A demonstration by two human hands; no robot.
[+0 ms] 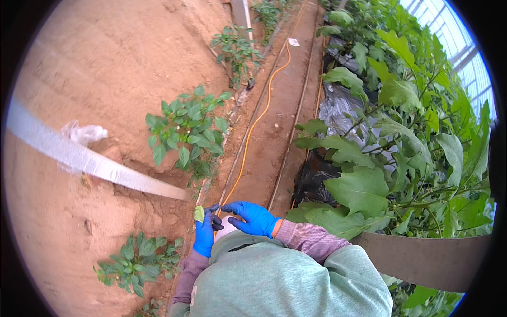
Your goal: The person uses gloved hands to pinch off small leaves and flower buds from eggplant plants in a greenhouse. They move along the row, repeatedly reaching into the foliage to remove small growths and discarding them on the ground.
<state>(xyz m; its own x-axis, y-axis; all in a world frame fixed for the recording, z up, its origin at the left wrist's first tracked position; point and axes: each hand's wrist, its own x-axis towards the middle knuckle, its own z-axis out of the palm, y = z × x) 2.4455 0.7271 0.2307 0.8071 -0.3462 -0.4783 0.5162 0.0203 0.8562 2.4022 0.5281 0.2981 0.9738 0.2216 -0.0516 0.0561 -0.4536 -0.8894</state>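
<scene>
My left hand (206, 230), in a blue glove with darkened fingertips, is raised close to my body at the lower middle. A small pale green leaf piece (199, 214) lies against its thumb side; whether the fingers grip it is unclear. Just to the right, my right hand (250, 219), also blue-gloved, reaches toward the left one with its fingers apart and nothing visible between them. The fingertips of both hands are close together; whether they touch cannot be told.
An orange hose (259, 119) runs along the dirt path between two thin rails. Leafy pepper plants (190, 126) grow along the earth bank at left, crossed by a metal strut (95, 160). Large-leaved eggplants (358, 190) over plastic mulch (344, 105) crowd the right side.
</scene>
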